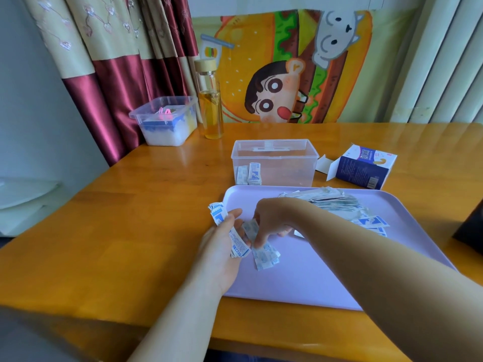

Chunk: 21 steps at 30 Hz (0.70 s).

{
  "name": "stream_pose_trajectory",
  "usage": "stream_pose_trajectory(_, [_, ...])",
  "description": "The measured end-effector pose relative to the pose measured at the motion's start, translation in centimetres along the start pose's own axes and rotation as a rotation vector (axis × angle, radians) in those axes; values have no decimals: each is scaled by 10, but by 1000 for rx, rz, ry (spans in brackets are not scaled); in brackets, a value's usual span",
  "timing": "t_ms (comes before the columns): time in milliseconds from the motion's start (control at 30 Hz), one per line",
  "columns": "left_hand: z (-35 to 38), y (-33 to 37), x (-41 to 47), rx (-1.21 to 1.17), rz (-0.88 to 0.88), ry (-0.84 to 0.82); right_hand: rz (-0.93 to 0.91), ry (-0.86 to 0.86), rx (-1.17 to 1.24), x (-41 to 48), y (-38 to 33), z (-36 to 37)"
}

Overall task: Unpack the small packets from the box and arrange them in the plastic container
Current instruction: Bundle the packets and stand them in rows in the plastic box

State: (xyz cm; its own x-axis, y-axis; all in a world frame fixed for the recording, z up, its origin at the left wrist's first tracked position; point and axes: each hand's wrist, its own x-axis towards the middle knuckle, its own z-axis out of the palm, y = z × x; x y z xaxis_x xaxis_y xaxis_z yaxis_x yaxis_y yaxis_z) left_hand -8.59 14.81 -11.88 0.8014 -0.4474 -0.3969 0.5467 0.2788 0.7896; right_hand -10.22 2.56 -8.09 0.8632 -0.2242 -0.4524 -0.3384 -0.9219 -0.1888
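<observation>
a: looking at the small packets (331,202), how will they handle, in your opinion?

b: very light, i judge; thin, flat, paper-wrapped, easy to bend and quick to slide on each other; not fragile, but a stack may fan out; better to pinch a stack on its flat faces, thumb on one side, fingers on the other.

a: and where are they now?

b: the main pile lies on the far right part of the lilac tray (313,278); some loose ones (265,256) lie near the tray's left side, just under the hands; a few stand already in the left end of the plastic container (295,155); the box (363,167) lies on its side with the flap open, right of the container and apart from it.

a: the hands?

b: the left hand (222,246) is palm up, fingers curled round a bundle (239,245); the right hand (271,218) reaches across, fingertips down, and seems to pinch a single packet (248,228) between the two hands; this contact is partly hidden.

a: is there room to move?

b: the container is open on top, just behind the tray's far rim, with most of its floor free; its wall is higher than the rim, so the packets must go up and over; the glass bottle (210,100) stands well apart, behind and left; the right forearm passes over the pile and could sweep it.
</observation>
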Motion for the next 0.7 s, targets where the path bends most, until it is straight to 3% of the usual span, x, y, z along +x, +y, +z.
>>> stream_pose_trajectory(133, [-3,2,0,41,135,23,-75,132,325,-4,16,2])
stream_pose_trajectory(233, [-10,7,0,130,266,23,-224,251,975,-22,26,9])
stream_pose_trajectory(300, [-16,8,3,340,324,7,-299,311,1216,-34,30,22])
stream_pose_trajectory(367, [-19,6,6,601,380,-46,-276,429,1158,-37,33,40])
stream_pose_trajectory(467, [-18,2,4,858,446,-112,-173,595,802,-38,37,62])
stream_pose_trajectory(567, [-17,-5,6,1036,501,-123,-147,628,520,-39,39,72])
stream_pose_trajectory(700, [-16,-7,9,1116,496,-132,-113,616,365,-42,44,72])
